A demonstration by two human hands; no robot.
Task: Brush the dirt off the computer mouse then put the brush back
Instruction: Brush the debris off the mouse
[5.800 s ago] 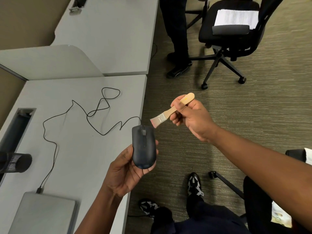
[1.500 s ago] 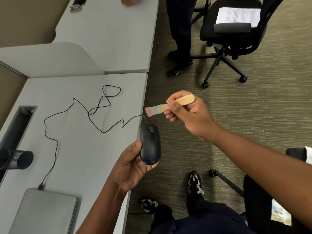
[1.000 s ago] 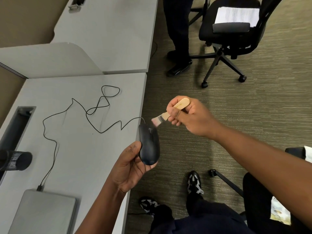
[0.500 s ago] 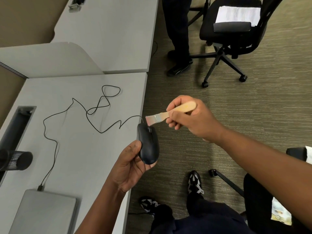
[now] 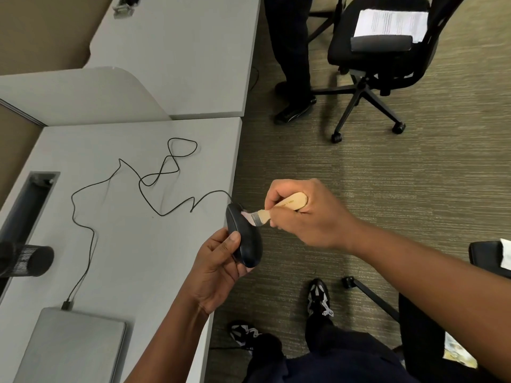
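Note:
A black wired computer mouse [image 5: 246, 239] is held off the desk's right edge, turned partly on its side, by my left hand [image 5: 218, 269], thumb on its upper face. My right hand [image 5: 307, 214] grips the wooden handle of a small flat brush [image 5: 279, 207]. The brush's pale bristles press against the mouse's front right side. The mouse's black cable [image 5: 154, 183] runs back in loose loops over the grey desk [image 5: 124, 244] to a closed grey laptop [image 5: 72, 346].
A black mesh cup [image 5: 30, 261] lies at the desk's left edge beside a cable slot [image 5: 27, 200]. Another person's legs [image 5: 290, 51] and a black office chair [image 5: 381, 56] with papers stand on the carpet beyond. My own feet and a chair base are below.
The brush has come down from just above the mouse's front onto its side, bristles now touching it. My left hand has rolled the mouse further onto its side.

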